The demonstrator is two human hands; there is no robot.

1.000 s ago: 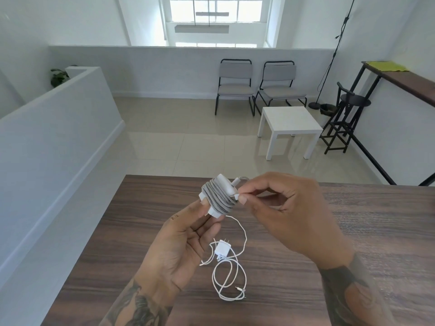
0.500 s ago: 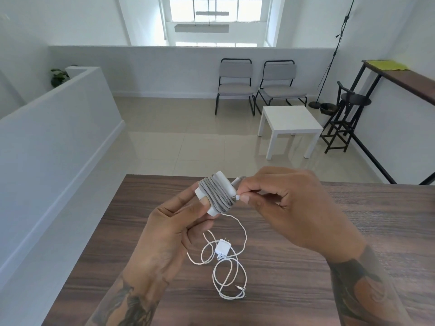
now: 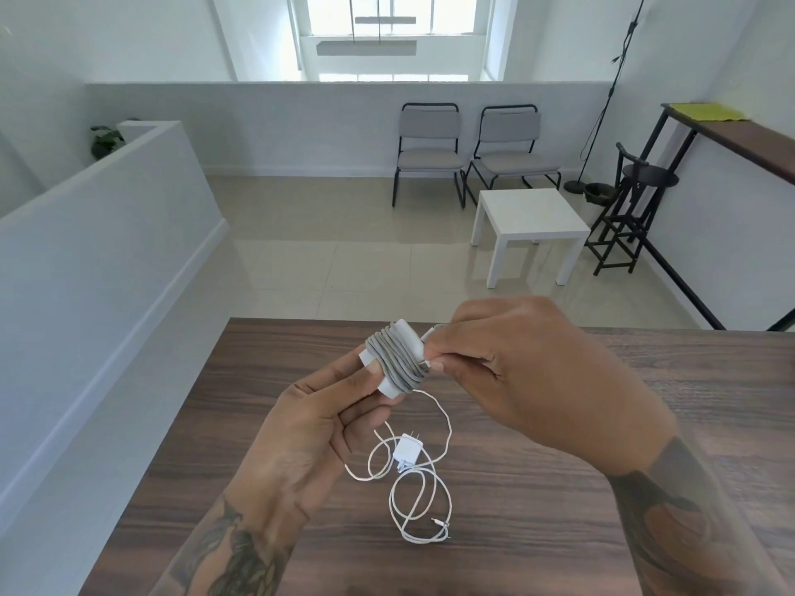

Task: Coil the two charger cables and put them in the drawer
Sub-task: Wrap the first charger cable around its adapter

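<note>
A white charger block with a grey cable wound round it (image 3: 393, 359) is held above the wooden table (image 3: 559, 501). My left hand (image 3: 309, 436) grips the block from below, thumb on its left side. My right hand (image 3: 525, 376) pinches the loose end of the grey cable at the block's right edge. A second charger, a small white plug adapter (image 3: 408, 451) with a thin white cable (image 3: 419, 505) in loose loops, lies on the table under my hands. No drawer is in view.
Beyond the table's far edge the floor drops away to a lower level with a white side table (image 3: 529, 221), two grey chairs (image 3: 469, 152) and a black stool (image 3: 632, 208). A white half wall (image 3: 99, 234) runs along the left.
Both hands have drifted slightly left and up with the wound charger. My right hand has closed in tighter on the cable end at the block. The white cable on the table has not moved.
</note>
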